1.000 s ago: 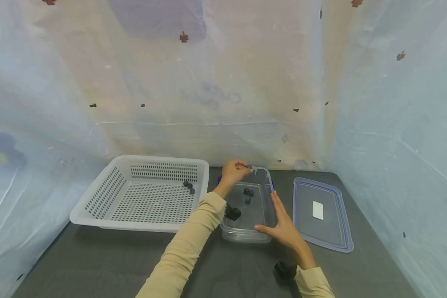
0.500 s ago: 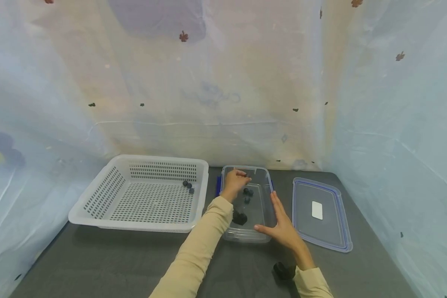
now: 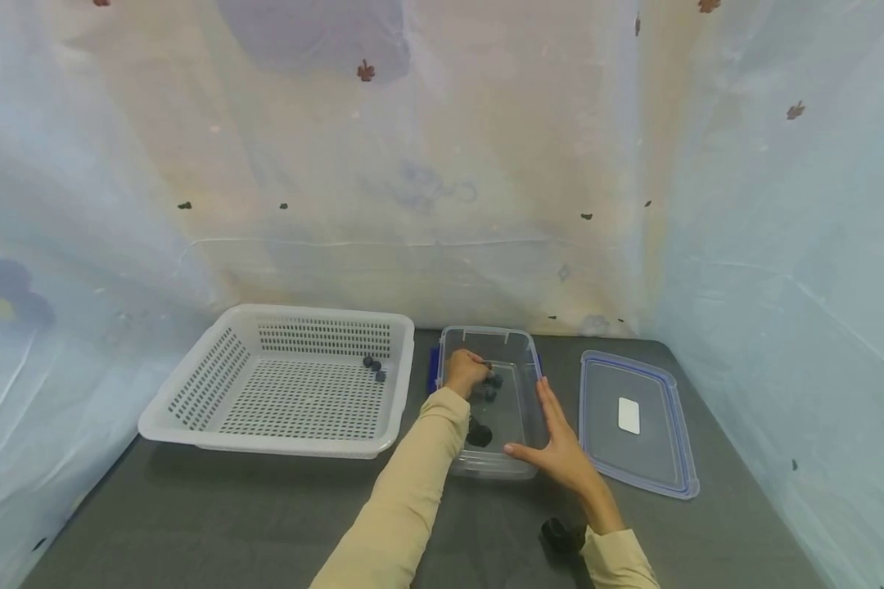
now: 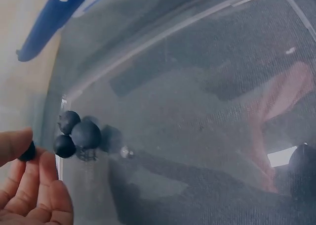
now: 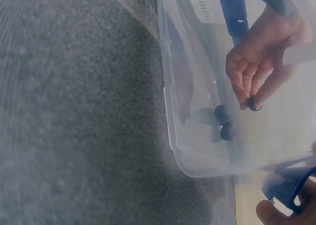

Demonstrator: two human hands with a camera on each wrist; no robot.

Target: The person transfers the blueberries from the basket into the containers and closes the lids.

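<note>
My left hand is inside the clear plastic container, toward its far left. Thumb and fingertips pinch one blueberry, also seen through the container wall as a dark berry in the right wrist view. Three more blueberries lie in a cluster on the container floor, close beside that hand. My right hand rests along the container's right side, fingers straight and thumb spread toward the near rim. In the right wrist view only parts of its fingers show, beside a blue clip.
A white slotted basket stands left of the container, with three blueberries at its right end. To the right lies a clear lid with a blue seal and a white label. A patterned plastic sheet hangs behind the table.
My left hand has moved from over the container's far rim down and nearer, into the container beside the berries, still pinching one blueberry. The right hand has stayed in place.
</note>
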